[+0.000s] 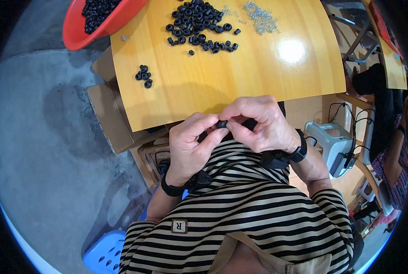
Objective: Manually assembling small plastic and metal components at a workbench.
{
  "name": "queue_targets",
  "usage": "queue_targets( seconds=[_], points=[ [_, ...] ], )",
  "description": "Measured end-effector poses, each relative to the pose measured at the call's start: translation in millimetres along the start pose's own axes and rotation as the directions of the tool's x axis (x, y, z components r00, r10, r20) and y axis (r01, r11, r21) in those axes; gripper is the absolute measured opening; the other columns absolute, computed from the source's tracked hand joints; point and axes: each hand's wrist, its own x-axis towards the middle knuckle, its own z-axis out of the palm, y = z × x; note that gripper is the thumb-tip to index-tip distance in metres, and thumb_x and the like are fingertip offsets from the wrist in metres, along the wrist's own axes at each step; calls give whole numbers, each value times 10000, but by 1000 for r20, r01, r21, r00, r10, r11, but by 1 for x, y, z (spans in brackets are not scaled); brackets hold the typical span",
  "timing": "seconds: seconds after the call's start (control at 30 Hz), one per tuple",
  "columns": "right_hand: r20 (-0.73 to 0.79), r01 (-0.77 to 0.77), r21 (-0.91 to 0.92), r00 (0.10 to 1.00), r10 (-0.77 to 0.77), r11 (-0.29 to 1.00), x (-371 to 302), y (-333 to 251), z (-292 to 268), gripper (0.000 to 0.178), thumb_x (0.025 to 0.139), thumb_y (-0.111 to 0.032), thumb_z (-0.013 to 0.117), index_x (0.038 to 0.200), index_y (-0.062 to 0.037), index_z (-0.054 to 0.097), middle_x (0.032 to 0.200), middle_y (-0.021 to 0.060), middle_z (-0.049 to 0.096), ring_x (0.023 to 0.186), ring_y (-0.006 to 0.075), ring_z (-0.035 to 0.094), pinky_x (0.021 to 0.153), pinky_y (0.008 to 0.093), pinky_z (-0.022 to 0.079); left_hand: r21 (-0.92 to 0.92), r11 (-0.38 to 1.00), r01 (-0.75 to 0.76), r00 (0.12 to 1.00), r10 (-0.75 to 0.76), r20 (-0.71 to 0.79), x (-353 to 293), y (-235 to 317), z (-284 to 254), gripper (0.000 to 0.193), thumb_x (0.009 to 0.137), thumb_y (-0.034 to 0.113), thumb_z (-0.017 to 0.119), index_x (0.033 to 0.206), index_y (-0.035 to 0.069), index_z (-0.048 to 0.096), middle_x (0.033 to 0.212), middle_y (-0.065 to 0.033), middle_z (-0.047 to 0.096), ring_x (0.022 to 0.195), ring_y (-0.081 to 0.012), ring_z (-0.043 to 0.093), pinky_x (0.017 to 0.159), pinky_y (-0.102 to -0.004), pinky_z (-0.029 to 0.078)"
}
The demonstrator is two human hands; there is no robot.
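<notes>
Close to my body, by the table's near edge, both hands meet at a small black round part (221,123). My left hand (190,144) pinches it between thumb and forefinger from the left. From the right, the thumb and fingertips of my right hand (261,123) close on the same part. The fingertips cover most of it, so its ends are hidden. On the table lie a large heap of black ring-shaped and cylindrical parts (197,20), a little cluster of similar parts (144,76) at the left, and a scatter of tiny silvery metal pieces (262,19).
A red basin (71,34) of black parts overlaps the far left corner of the wooden table (259,68). Cardboard (108,114) stands beside the table's left edge. A pale stool (325,134) with dark cables is at the right, and a blue stool (105,253) at lower left. Another person's arm (393,157) shows far right.
</notes>
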Motion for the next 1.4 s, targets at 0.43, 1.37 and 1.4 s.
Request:
queue_targets(
  seconds=[0.43, 1.37, 1.4],
  points=[
    [-54, 204, -18, 977, -205, 979, -4, 12, 13, 80, 697, 49, 632, 719, -24, 608, 601, 77, 545, 505, 205, 559, 463, 300, 450, 45, 994, 103, 990, -107, 90, -3, 14, -3, 225, 789, -27, 688, 1014, -26, 674, 789, -71, 625, 681, -123, 563, 616, -242, 437],
    [105, -153, 460, 988, 117, 875, -2, 10, 6, 85, 877, -13, 665, 943, 8, 615, 831, 70, 654, 717, 113, 657, 618, 218, 538, -428, 873, 232, 971, -236, 46, 0, -7, -1, 242, 869, 15, 663, 1101, -51, 652, 847, -46, 650, 675, -65, 540, 613, -186, 425],
    [133, -228, 530, 974, 186, 817, -3, 11, 6, 90, 882, -12, 660, 954, 13, 612, 843, 71, 656, 706, 109, 653, 618, 218, 542, -428, 873, 234, 970, -238, 45, 0, -8, -2, 242, 869, 15, 663, 1101, -51, 652, 847, -46, 650, 675, -65, 540, 613, -186, 425]
  ],
)
